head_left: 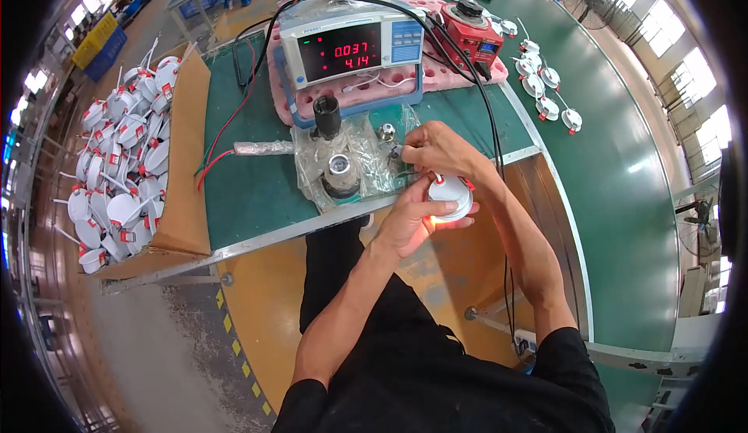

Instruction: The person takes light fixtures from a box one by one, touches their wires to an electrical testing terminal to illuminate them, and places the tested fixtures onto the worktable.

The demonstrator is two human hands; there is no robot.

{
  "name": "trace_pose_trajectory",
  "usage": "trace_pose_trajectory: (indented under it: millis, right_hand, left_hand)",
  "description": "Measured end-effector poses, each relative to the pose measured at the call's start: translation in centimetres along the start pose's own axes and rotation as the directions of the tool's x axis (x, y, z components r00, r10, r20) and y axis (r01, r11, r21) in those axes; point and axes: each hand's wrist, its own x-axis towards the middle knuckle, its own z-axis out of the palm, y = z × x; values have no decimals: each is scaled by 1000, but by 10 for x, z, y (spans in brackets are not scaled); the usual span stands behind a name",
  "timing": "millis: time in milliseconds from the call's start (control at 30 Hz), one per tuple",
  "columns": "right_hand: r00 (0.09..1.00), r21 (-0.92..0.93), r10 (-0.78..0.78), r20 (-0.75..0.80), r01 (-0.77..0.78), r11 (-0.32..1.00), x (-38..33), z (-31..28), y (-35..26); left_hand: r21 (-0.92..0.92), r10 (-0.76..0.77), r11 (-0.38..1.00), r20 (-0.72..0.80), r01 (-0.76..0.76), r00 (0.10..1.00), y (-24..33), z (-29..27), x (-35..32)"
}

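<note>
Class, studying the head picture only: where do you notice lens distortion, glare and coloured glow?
Head view: the green surface at right bows with the fisheye curve; head view: the upper-right windows wash out nearly white; head view: orange-red light glows at the left hand, below the white round lamp.

Two rows of lit red digits on the dark display of the white meter; characters on the red instrument's screen too small to read

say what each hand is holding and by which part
The left hand holds the lamp by its edge; whether the right hand grips anything cannot be told.
</note>
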Motion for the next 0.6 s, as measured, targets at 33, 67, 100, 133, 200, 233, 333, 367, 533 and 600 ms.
trace_pose_trajectory:
  millis: [33,67,100,133,200,233,333,367,533,600]
  right_hand:
    - [1000,17,8,-3,-8,1000,0,2,2]
    - [1000,19,6,1,-6,1000,2,3,3]
    - [1000,14,-4,1,4,1000,4,3,5]
    - [1000,8,-7,-5,7,1000,2,3,3]
    - [1000,14,-8,0,8,1000,1,1,-1]
    - [1000,18,-16,6,16,1000,1,0,-4]
    - [1000,53,-21,-10,22,998,0,2,-1]
    - [1000,54,-18,-15,19,998,0,2,-1]
    - [999,32,-41,-8,41,999,0,1,0]
    - [999,42,-44,-18,45,998,1,3,2]
  left_hand:
    - [-24,-23,999,6,23,1000,0,3,-2]
    - [-47,-47,998,12,47,999,1,4,-3]
    - [-47,-46,998,8,46,999,1,1,-2]
    - [-10,-25,1000,5,25,1000,1,1,0]
    - [25,-12,1000,-4,12,1000,2,1,-1]
    - [26,-17,1000,-1,17,1000,1,1,-1]
    - [66,-10,998,-16,11,1000,-1,1,0]
    - [69,-1,998,-4,1,1000,-1,1,0]
    - [21,-18,1000,-2,18,1000,0,2,1]
    - [9,-6,1000,-20,6,1000,0,3,1]
